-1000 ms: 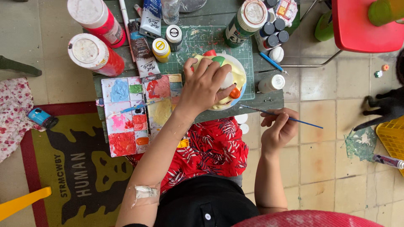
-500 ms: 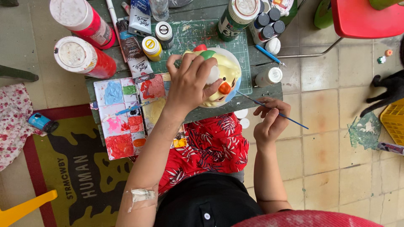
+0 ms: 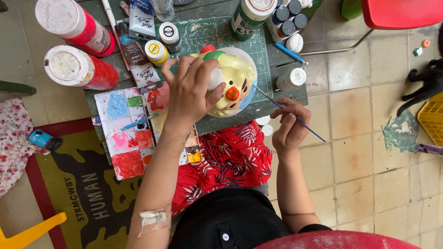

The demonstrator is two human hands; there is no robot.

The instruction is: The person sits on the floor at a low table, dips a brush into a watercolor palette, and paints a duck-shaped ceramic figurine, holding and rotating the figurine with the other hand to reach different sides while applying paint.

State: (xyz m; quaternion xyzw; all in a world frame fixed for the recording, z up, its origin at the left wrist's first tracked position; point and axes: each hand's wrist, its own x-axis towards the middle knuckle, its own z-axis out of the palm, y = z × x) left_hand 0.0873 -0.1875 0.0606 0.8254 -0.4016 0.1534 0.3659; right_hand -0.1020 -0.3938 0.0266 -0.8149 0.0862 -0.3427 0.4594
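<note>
My left hand (image 3: 191, 92) grips a round painted figurine (image 3: 233, 85), pale yellow with an orange nose, a green and red top and a blue side, resting on a small dark green table (image 3: 286, 99). My right hand (image 3: 288, 127) holds a thin blue-handled paintbrush (image 3: 295, 117) just off the table's near right corner, its tip pointing up-left toward the figurine. A white paint palette (image 3: 127, 133) smeared with blue, pink, red, green and yellow lies left of my left wrist. A bandage is taped on my left forearm.
Two big red paint bottles (image 3: 78, 46) with white caps, paint tubes (image 3: 140, 27), small jars (image 3: 157, 50) and a green bottle (image 3: 251, 16) crowd the table's far side. A red chair (image 3: 401, 14) stands top right, a yellow basket (image 3: 431, 120) at the right edge, a printed mat (image 3: 78, 193) lower left.
My left hand has turned the figurine so its face with the orange nose shows more. My right hand with the brush has moved up, closer to the table edge and figurine.
</note>
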